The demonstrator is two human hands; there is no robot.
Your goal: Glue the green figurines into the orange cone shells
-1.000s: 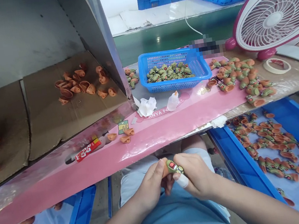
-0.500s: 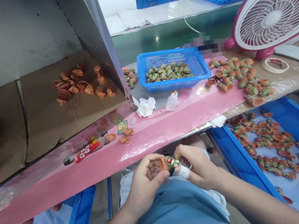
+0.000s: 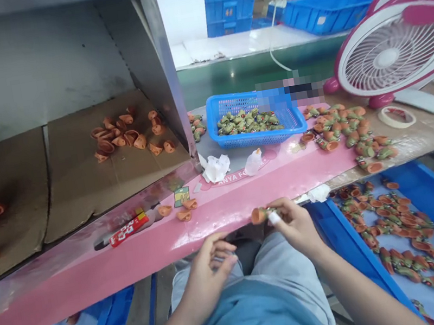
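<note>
Along the front edge of the pink-topped counter [image 3: 220,233], the right hand [image 3: 297,226] pinches a small orange-and-green figurine [image 3: 260,215] between its fingers, while the left hand [image 3: 208,279] hangs open and empty just below.

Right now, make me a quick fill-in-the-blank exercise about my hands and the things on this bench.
The right hand pinches a small orange-and-green figurine, while the left hand holds ____.
The mesh basket above the pink board is ____.
The desk fan stands to the ____ of that basket.
The bandage on a right-hand finger is ____.

Missing words: nothing, blue, right, white.
</note>
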